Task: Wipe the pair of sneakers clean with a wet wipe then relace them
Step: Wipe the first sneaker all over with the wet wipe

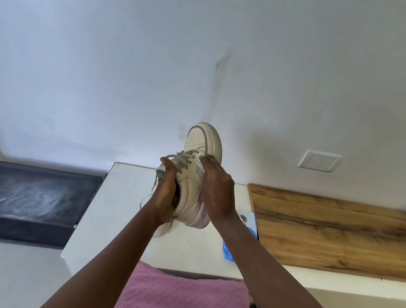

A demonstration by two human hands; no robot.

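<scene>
The sneaker [193, 179] is held up in the air above the white table [120, 193], toe pointing up and away, with its grey laces [182, 159] threaded and loose ends hanging down. The left hand [165, 196] grips it at the opening, thumb by the tongue and fingers curled round the collar. The right hand [217, 191] pinches a white wipe [199, 165] against the upper just beside the lace eyelets. This looks like the wiping step. To do it well, the left hand's grip should be firm enough to brace against the rubbing. The wipe should run in short strokes along the seams and down to the sole edge, and the shoe should be turned so each side gets covered. The second sneaker [163, 229] lies on the table under the left wrist, mostly hidden. A blue packet [229, 252] lies near the right forearm, beside the wooden counter [331, 229].
</scene>
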